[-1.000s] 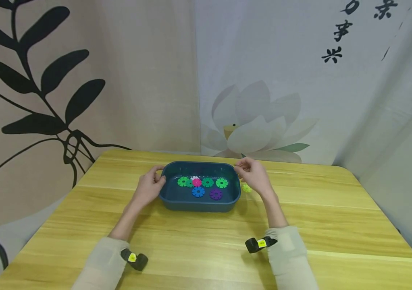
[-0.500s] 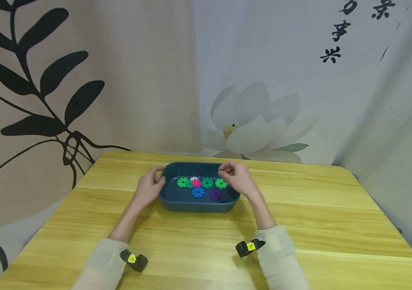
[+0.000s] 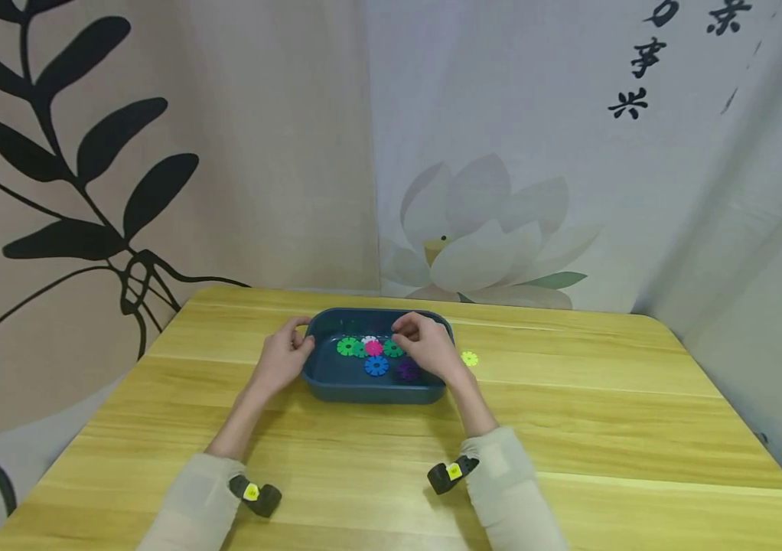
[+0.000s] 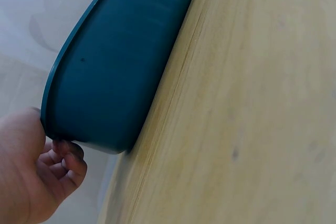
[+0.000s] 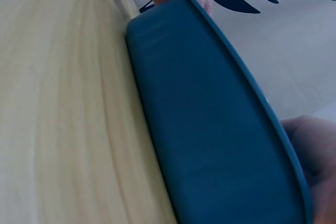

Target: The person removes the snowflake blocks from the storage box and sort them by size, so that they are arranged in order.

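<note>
A dark blue-green plastic basin (image 3: 377, 394) sits on the table, holding several flower-shaped plastic discs, among them a blue disc (image 3: 376, 366), a pink disc (image 3: 373, 348), a light green disc (image 3: 347, 347) and a purple disc (image 3: 408, 370). My left hand (image 3: 284, 357) grips the basin's left end, thumb over the rim and fingers curled beneath it in the left wrist view. Over the basin's right side reaches my right hand (image 3: 430, 348), fingers loosely bent above the teal-green disc (image 3: 392, 348). Nothing shows between its fingertips. It covers the right-hand light green disc.
On the wooden table (image 3: 611, 428), just right of the basin, lies a yellow disc (image 3: 470, 358). A printed curtain (image 3: 281, 153) hangs behind the table's back edge. Each sleeve carries a small black wrist camera (image 3: 444, 476).
My right hand has moved left from beside the basin's right rim to over its inside. The left hand keeps its grip on the left end. The discs have stayed put.
</note>
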A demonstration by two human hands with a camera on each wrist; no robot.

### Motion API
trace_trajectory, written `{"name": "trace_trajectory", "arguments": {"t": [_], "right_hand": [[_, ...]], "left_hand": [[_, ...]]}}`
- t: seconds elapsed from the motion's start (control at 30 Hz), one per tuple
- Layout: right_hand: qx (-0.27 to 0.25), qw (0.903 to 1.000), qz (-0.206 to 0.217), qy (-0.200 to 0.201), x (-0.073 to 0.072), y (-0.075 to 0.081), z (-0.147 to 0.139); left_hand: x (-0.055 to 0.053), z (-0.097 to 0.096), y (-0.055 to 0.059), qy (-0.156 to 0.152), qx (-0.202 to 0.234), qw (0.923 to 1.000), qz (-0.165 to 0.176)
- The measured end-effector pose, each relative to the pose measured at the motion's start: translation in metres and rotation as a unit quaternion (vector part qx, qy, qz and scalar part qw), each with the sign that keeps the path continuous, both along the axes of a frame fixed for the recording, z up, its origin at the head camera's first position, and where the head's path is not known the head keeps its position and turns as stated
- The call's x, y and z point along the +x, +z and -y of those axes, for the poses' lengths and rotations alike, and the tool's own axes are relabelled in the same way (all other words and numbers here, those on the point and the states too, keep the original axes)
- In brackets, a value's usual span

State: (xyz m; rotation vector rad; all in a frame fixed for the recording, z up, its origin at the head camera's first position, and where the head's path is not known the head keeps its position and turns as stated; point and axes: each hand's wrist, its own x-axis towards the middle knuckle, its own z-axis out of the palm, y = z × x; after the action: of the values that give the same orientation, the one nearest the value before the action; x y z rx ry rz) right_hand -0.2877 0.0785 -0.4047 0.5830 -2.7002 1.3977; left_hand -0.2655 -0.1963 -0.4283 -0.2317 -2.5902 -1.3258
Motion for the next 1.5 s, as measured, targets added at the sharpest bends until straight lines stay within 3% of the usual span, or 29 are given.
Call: {"name": "trace_trajectory", "arguments": {"t": [0.33, 0.67, 0.97, 1.1, 1.33, 1.5], "right_hand": [[0.008, 0.9997, -0.009, 0.020, -0.001, -0.004, 0.020], [0.024, 0.9990, 0.020, 0.033, -0.010, -0.003, 0.036], [0.036, 0.9961, 0.072, 0.036, -0.021, -0.007, 0.042], [0.063, 0.9943, 0.076, 0.041, -0.023, -0.009, 0.043], [0.153, 0.9870, 0.025, 0.045, -0.026, -0.014, 0.045], [0.176, 0.9832, 0.018, 0.046, -0.025, -0.015, 0.046]], "left_hand": [[-0.001, 0.001, -0.001, 0.000, 0.001, 1.0000, 0.002], [-0.001, 0.000, -0.002, 0.001, 0.007, 1.0000, 0.006], [0.000, -0.001, -0.002, 0.005, 0.003, 1.0000, 0.008], [0.000, 0.000, -0.001, 0.005, 0.003, 1.0000, 0.004], [-0.001, 0.001, 0.000, 0.002, 0.001, 1.0000, 0.001], [-0.001, 0.000, -0.002, 0.002, 0.000, 1.0000, 0.002]]}}
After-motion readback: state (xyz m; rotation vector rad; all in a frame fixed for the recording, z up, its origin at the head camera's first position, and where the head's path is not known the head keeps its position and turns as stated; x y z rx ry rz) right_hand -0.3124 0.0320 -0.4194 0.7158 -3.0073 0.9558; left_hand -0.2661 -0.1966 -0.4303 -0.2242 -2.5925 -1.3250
